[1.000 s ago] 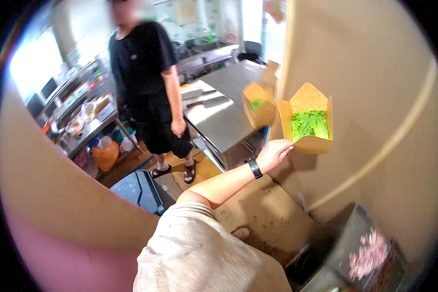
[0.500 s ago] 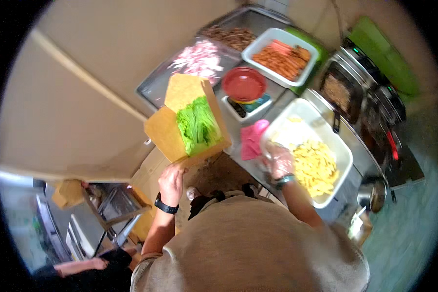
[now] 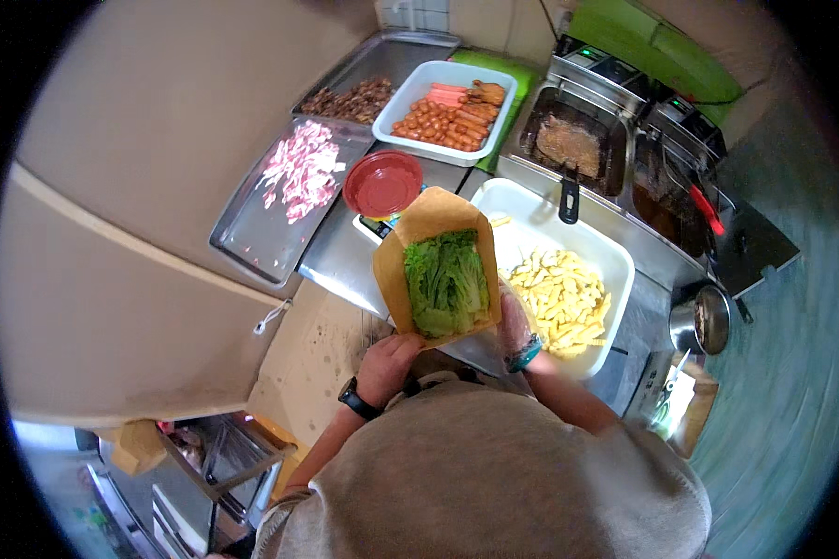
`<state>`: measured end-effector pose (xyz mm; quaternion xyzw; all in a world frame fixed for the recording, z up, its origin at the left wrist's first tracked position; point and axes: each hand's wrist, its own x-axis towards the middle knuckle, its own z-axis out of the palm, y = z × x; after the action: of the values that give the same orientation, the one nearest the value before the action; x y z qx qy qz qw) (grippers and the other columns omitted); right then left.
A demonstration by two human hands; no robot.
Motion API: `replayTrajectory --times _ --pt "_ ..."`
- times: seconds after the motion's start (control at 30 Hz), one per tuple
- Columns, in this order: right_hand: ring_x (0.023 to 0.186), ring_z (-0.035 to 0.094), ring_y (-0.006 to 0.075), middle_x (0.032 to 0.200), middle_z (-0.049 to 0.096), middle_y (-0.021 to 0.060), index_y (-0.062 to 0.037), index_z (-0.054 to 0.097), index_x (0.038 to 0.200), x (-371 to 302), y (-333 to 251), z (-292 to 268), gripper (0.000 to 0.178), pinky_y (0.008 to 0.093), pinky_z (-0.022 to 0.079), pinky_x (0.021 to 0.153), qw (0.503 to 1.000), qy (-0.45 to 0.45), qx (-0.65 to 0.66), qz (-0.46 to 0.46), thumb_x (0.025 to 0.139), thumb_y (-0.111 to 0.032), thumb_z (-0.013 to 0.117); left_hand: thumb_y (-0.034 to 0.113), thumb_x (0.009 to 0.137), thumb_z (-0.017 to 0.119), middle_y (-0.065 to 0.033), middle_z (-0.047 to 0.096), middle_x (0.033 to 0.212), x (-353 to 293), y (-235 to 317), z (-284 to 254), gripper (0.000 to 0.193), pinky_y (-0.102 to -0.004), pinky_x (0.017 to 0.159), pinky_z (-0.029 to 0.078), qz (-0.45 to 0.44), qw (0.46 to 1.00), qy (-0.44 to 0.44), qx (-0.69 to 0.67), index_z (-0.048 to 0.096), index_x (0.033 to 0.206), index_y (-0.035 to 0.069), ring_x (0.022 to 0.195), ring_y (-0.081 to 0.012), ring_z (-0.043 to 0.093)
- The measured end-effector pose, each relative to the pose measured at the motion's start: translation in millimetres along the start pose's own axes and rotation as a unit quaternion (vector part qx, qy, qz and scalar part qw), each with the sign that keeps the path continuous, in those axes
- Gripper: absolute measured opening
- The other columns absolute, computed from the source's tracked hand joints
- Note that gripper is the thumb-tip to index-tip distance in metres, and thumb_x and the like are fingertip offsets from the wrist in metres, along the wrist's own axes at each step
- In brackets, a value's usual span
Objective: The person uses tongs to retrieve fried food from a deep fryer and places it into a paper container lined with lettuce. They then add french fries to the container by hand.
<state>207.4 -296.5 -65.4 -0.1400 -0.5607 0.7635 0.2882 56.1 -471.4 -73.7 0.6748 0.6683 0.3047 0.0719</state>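
Observation:
My left hand (image 3: pixel 389 370), bare and with a black watch at the wrist, grips the lower left edge of a brown cardboard takeaway box (image 3: pixel 391 281). The box's flaps stand up and green lettuce (image 3: pixel 448 284) lies inside. Against the right side of the box is my right hand (image 3: pixel 516 328), in a clear plastic glove with a teal band at the wrist. Its fingers are largely hidden by the box wall, so their grip does not show. Just to the right stands a white tub (image 3: pixel 623 296) with pale yellow crinkle-cut fries (image 3: pixel 559 293).
Farther back are a red bowl (image 3: pixel 382 183), a metal tray (image 3: pixel 252 233) of raw sliced meat, browned meat pieces (image 3: pixel 350 100), and a white tub (image 3: pixel 502 74) of sausages. Two fryers (image 3: pixel 576 130) stand at the back right; a saucepan (image 3: pixel 699 320) sits right of the fries.
The takeaway box has moved right, beside the fries tub. My right hand has come out of the tub to the box's side. The head view has shifted, and the pink cloth is hidden now.

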Motion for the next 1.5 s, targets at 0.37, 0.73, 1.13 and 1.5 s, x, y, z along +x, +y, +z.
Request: replayTrajectory --times 0.37,0.73,1.13,1.5 --pt "0.095 0.051 0.0169 0.117 0.046 0.0062 -0.0117 0.019 0.138 -48 21 -54 0.075 0.0276 0.044 0.076 0.986 0.146 0.031 0.074 0.077 -0.023 0.060 0.003 0.070 0.052 -0.0121 0.059 0.094 48 0 8 0.028 -0.0373 0.071 0.048 0.091 0.992 -0.083 -0.013 0.052 0.098 0.004 0.083 -0.0302 0.058" --pt "0.078 0.057 0.0180 0.081 0.058 0.0032 -0.0071 0.057 0.083 -80 28 -115 0.013 0.0326 0.048 0.071 0.916 0.374 0.143 -0.013 0.075 -0.018 0.054 0.005 0.068 0.063 -0.0164 0.041 0.128 66 12 7 0.054 -0.0382 0.084 0.045 0.171 0.982 -0.052 -0.056 0.044 0.119 0.005 0.100 -0.0295 0.053" --pt "0.085 0.057 0.0271 0.097 0.059 0.0120 -0.0064 0.056 0.104 -87 90 -105 0.037 0.0373 0.047 0.072 0.750 0.086 -0.649 0.091 0.075 -0.029 0.057 0.049 0.079 0.055 -0.0171 0.010 0.143 36 2 35 0.087 -0.0404 0.104 0.020 -0.043 0.908 -0.023 -0.416 0.009 0.137 0.003 0.131 -0.0292 0.014" --pt "0.091 0.055 0.0248 0.104 0.057 0.0110 -0.0057 0.053 0.108 20 121 -20 0.038 0.0363 0.046 0.076 0.886 -0.038 -0.453 0.096 0.076 -0.025 0.057 0.044 0.074 0.060 -0.0106 0.032 0.106 53 33 9 0.061 -0.0336 0.082 0.028 -0.162 0.890 0.277 -0.324 0.031 0.110 0.004 0.097 -0.0190 0.032"
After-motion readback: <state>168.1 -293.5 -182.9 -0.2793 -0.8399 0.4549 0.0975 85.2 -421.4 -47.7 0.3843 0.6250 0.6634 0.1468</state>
